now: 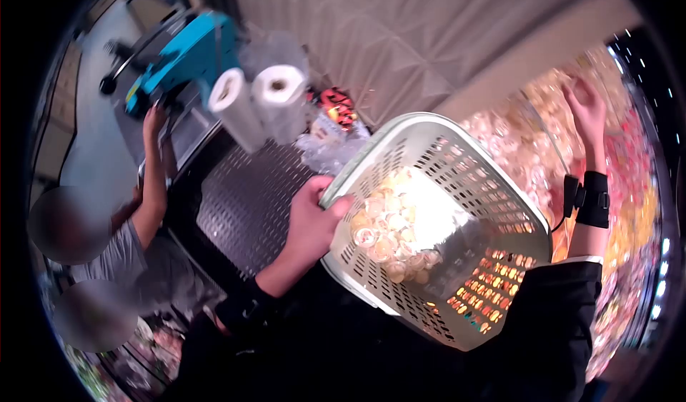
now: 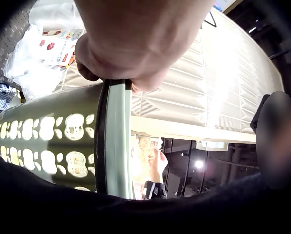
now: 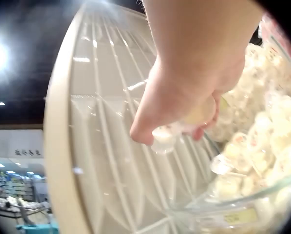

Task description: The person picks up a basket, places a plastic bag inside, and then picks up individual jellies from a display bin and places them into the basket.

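A pale green plastic basket [image 1: 457, 145] with slotted walls holds a pile of small clear-wrapped cups [image 1: 386, 230] at its left side. My left hand [image 1: 314, 220] grips the basket's rim; in the left wrist view the fingers of that hand [image 2: 131, 48] wrap over the edge [image 2: 117, 136]. Out at the right, my right hand [image 1: 587, 112] is over a bin of pale wrapped pieces [image 1: 550, 102]. Seen from the right wrist, that hand [image 3: 184, 107] pinches small clear cups [image 3: 164, 139] beside the heap of similar cups [image 3: 238, 156].
Two white plastic-bag rolls [image 1: 279, 87] and a teal machine [image 1: 196, 52] stand at the upper left, by a dark textured counter [image 1: 250, 195]. Two people are at the left, one with an arm [image 1: 151, 180] toward the machine. A ribbed beige panel [image 1: 400, 37] rises behind.
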Demonstrator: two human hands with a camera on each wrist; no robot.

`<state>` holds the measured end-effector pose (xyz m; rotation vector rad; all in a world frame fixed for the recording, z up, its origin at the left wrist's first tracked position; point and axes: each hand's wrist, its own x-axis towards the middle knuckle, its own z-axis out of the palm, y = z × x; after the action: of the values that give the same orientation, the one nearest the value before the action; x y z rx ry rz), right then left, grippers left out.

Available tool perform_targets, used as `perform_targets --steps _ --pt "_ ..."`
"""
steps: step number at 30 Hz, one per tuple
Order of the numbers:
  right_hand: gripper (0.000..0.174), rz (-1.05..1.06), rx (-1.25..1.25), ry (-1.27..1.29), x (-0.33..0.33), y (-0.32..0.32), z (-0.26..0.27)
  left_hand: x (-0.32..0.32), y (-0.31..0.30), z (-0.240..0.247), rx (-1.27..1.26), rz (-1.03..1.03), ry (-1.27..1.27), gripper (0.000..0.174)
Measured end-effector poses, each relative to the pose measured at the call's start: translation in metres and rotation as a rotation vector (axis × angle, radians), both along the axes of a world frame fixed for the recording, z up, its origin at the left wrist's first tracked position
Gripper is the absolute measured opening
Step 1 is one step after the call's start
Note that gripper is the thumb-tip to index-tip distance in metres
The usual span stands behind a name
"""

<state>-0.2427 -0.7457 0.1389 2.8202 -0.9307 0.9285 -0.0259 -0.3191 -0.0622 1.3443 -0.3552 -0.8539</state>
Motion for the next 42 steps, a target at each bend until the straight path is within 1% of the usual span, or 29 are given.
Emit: perform_targets --steps 1,3,4,5,7,9,10,12,13,14,15,16,17,18,19,20,21,23,24,25,27,28,30,31,34,35,37,38,42 --pt "0.042 -0.043 0.279 0.017 -0.001 0.028 0.017 0.002 0.001 0.0 -0.035 -0.043 -0.002 0.019" --pt "0.038 0.115 0.579 0.085 0.004 0.094 0.043 0.0 -0.002 0.008 -0.001 -0.005 0.01 0.019" --pt "0.036 0.185 0.611 0.152 0.002 0.115 0.04 0.001 -0.003 0.009 -0.016 -0.061 -0.024 0.019" --pt "0.035 0.268 0.644 0.225 0.004 0.135 0.037 0.002 -0.001 0.007 0.027 -0.054 -0.025 0.018" --pt "0.038 0.447 0.598 0.617 0.011 0.171 0.036 0.005 -0.001 0.004 0.051 -0.059 -0.05 0.018" --pt "0.05 0.59 0.735 0.735 0.014 0.194 0.012 0.004 -0.001 0.002 0.033 -0.04 -0.037 0.018" --pt "0.05 0.582 0.723 0.723 0.011 0.191 0.004 0.003 0.0 0.005 0.044 -0.039 -0.043 0.019" --pt "0.056 0.694 0.718 0.686 0.009 0.186 -0.008 0.003 0.0 0.005 0.034 -0.04 -0.049 0.019" --pt "0.057 0.503 0.809 0.663 0.013 0.18 0.008 0.003 0.001 0.004 0.028 -0.035 -0.042 0.019" --pt "0.052 0.446 0.751 0.533 0.015 0.162 0.017 0.004 0.001 -0.001 0.029 -0.046 -0.04 0.019" --pt "0.046 0.312 0.761 0.39 0.013 0.137 0.024 0.003 0.001 -0.001 0.017 -0.045 -0.039 0.019" --pt "0.042 0.231 0.617 0.243 0.006 0.101 0.021 0.003 0.0 0.0 0.015 -0.039 -0.031 0.02" --pt "0.047 0.117 0.314 0.188 -0.002 0.06 0.015 0.003 0.0 0.0 0.015 -0.028 -0.024 0.02" --pt "0.058 -0.043 0.077 0.282 -0.007 0.04 0.022 0.002 0.001 0.001 0.006 -0.016 -0.022 0.02" --pt "0.071 -0.096 -0.067 0.335 -0.021 -0.001 0.009 0.002 0.001 0.002 -0.005 -0.016 -0.009 0.021" --pt "0.083 -0.248 0.098 0.425 -0.025 -0.029 0.003 0.001 0.0 0.003 -0.016 -0.016 0.005 0.021" --pt "0.083 -0.24 0.084 0.427 -0.021 -0.042 -0.014 0.0 0.0 0.003 -0.027 -0.005 0.008 0.021" --pt "0.095 -0.527 -0.007 0.561 -0.017 -0.054 -0.038 0.0 0.001 0.001 -0.014 -0.008 -0.017 0.021" --pt "0.101 -0.613 0.095 0.526 -0.002 -0.034 -0.035 0.001 0.0 0.001 -0.027 -0.001 -0.015 0.021" --pt "0.101 -0.689 0.006 0.5 0.006 -0.026 -0.041 0.001 0.0 0.001 -0.036 0.001 0.004 0.021" --pt "0.094 -0.624 -0.006 0.354 0.003 -0.025 -0.051 -0.002 0.001 0.001 -0.044 0.001 0.035 0.021" --pt "0.094 -0.626 -0.012 0.358 -0.003 -0.027 -0.058 -0.002 0.001 0.001 -0.051 0.003 0.028 0.022" --pt "0.075 -0.51 -0.117 0.236 -0.013 -0.027 -0.063 -0.001 0.001 0.001 -0.054 0.005 0.025 0.024" --pt "0.075 -0.51 -0.124 0.24 -0.017 -0.026 -0.065 -0.001 0.001 0.001 -0.059 0.005 0.031 0.024" --pt "0.059 -0.409 -0.172 0.033 -0.022 -0.019 -0.075 -0.001 0.002 0.003 -0.022 0.018 0.017 0.026" --pt "0.059 -0.406 -0.169 0.035 -0.023 -0.02 -0.075 -0.001 0.001 0.006 -0.017 0.014 0.019 0.026" --pt "0.055 -0.324 -0.144 -0.114 -0.032 -0.026 -0.078 -0.001 0.001 0.008 -0.003 0.013 0.021 0.026" --pt "0.053 -0.277 -0.193 -0.132 -0.036 -0.03 -0.08 0.0 0.001 0.007 -0.011 0.003 0.03 0.027" --pt "0.049 -0.264 -0.221 -0.143 -0.043 -0.023 -0.068 0.0 0.0 0.005 -0.015 -0.006 0.059 0.027"
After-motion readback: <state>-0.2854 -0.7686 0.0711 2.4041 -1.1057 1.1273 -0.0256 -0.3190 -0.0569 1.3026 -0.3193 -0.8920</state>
